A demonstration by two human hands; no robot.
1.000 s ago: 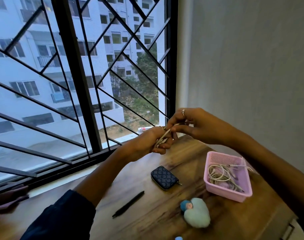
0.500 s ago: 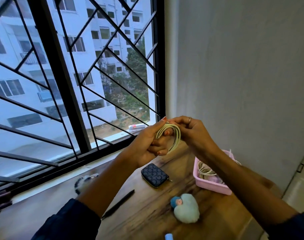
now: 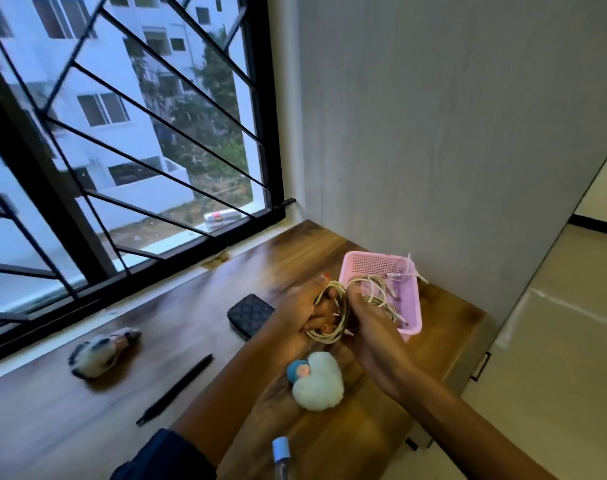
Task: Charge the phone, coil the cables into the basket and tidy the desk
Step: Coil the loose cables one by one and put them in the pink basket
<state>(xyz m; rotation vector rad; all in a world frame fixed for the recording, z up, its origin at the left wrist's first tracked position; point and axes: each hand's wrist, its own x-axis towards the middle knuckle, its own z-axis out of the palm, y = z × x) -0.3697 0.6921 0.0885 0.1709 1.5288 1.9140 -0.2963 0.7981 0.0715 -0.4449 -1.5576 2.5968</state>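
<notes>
A cream cable wound into a coil (image 3: 340,332) sits between both hands, low over the wooden desk (image 3: 198,341). My left hand (image 3: 305,306) grips the coil, its fingers poking through the loops. My right hand (image 3: 367,320) holds the coil's right side, close against the pink basket (image 3: 378,265). The basket stands at the desk's far right and has several loose white cables (image 3: 381,296) inside; one plug end hangs over its back rim. No phone is in sight.
A dark patterned pouch (image 3: 248,315) lies left of my hands. A black pen (image 3: 175,389), a grey fluffy toy (image 3: 102,351), a white heart plush with a blue doll (image 3: 317,379) and a small bottle (image 3: 281,455) are on the desk. Window grille left, wall behind.
Both hands have dropped from chest height down to the desk with the coil, ending next to the pink basket. The camera has tilted downward and to the right.
</notes>
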